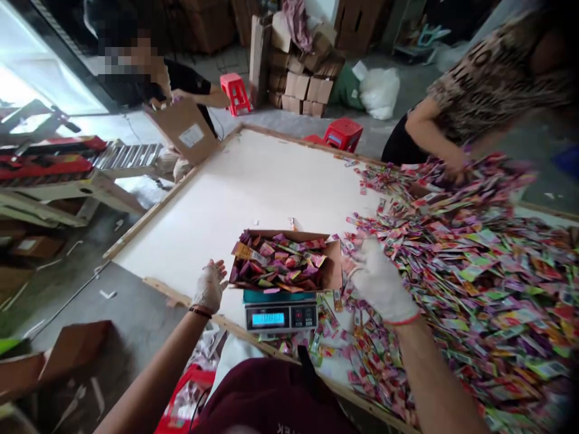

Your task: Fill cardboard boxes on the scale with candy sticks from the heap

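Observation:
An open cardboard box full of small colourful packets sits on a digital scale with a lit blue display. My left hand, in a pale fingerless-tipped glove, is held just left of the box with its fingers spread and nothing in it. To the box's right is my right hand, gloved too, its fingers apart near the box's end and the edge of the large packet heap. Whether its fingertips touch any packets I cannot tell.
The white table has a raised wooden rim. Across it, one person reaches into the heap, and another at the far left holds a cardboard box. Red stools and stacked cartons stand behind; a roller conveyor is at left.

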